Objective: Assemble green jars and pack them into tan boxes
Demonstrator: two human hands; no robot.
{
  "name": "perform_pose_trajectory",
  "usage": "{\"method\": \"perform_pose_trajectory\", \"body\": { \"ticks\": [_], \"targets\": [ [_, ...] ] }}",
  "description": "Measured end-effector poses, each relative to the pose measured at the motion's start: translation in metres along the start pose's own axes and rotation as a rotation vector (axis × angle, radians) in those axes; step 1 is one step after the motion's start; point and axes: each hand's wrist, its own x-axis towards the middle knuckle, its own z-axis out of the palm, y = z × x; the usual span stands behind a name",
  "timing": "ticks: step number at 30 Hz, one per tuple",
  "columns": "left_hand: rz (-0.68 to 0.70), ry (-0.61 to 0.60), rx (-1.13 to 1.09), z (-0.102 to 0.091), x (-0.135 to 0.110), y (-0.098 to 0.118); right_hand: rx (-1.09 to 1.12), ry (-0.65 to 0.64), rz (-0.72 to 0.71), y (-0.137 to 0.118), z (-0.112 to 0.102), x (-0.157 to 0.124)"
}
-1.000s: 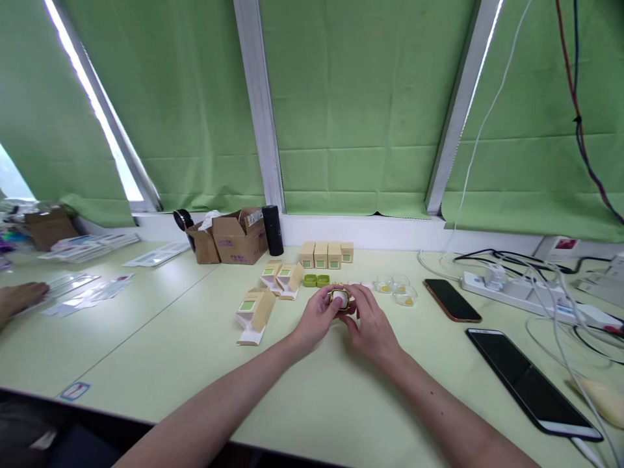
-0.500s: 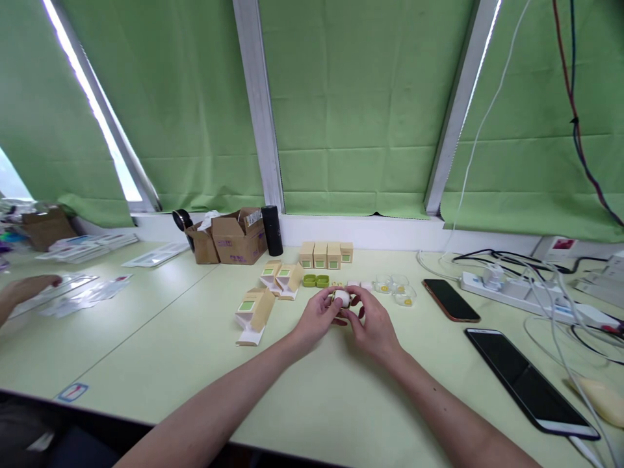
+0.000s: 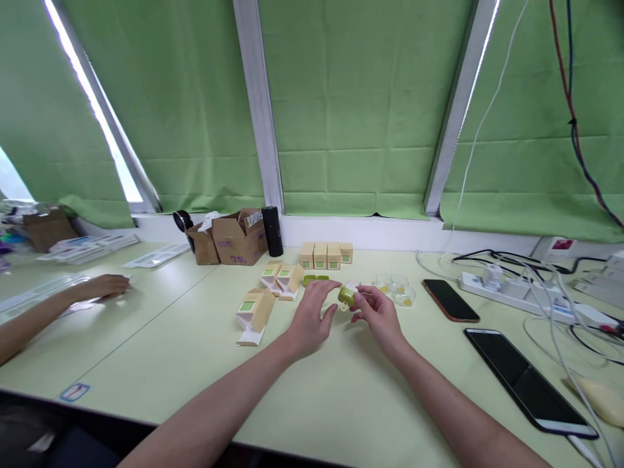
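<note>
Green blinds (image 3: 351, 97) fill the top of the frame above a pale green table (image 3: 195, 370). At lower centre, the left hand (image 3: 312, 316) is spread, thumb and forefinger well parted, apparently holding nothing. Just beside its fingertips, at the centre, a small green case (image 3: 346, 296) with a pale loop on its lower side is raised over the table. The right hand (image 3: 383, 317) pinches it between thumb and fingers. For good handling, a light grip on the sides suits so small a piece, the left fingertips steadying it and the loop kept free.

At far left, a co-worker's hand (image 3: 107, 286) rests among clear sheets, well apart. Left of centre lie opened cartons (image 3: 256, 311); green containers (image 3: 312, 279), partly hidden by the left hand, are the likeliest to be knocked. Small boxes (image 3: 320, 255) stand behind. Clear cups (image 3: 403, 296) sit close beyond the right hand, so its wrist should swing carefully. Further right, two phones (image 3: 529, 380) and tangled cables (image 3: 560, 305) crowd that side.
</note>
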Motion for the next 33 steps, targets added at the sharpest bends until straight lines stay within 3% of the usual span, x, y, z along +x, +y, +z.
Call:
{"method": "perform_pose_trajectory", "body": {
  "ticks": [4, 13, 17, 24, 27, 30, 33],
  "targets": [
    [0.117, -0.042, 0.123, 0.000, -0.001, 0.005, 0.049, 0.016, 0.071, -0.003, 0.002, 0.000],
    [0.093, -0.031, 0.113, 0.005, -0.001, -0.005, 0.055, -0.037, 0.099, -0.001, 0.000, -0.003],
    [-0.035, 0.003, 0.004, 0.006, 0.000, -0.008, 0.029, -0.024, 0.110, -0.001, -0.003, -0.002],
    [-0.419, 0.028, -0.412, 0.012, 0.007, -0.007, -0.069, -0.030, 0.079, 0.000, -0.006, -0.001],
    [-0.505, 0.018, -0.503, 0.012, 0.010, -0.008, -0.398, 0.005, -0.086, 0.000, -0.012, 0.000],
    [-0.536, 0.031, -0.502, 0.011, 0.011, -0.012, -1.059, 0.071, -0.295, -0.007, -0.020, 0.000],
    [-0.551, 0.046, -0.480, 0.010, 0.011, -0.017, -1.518, 0.114, -0.341, -0.019, -0.030, 0.003]
  ]
}}
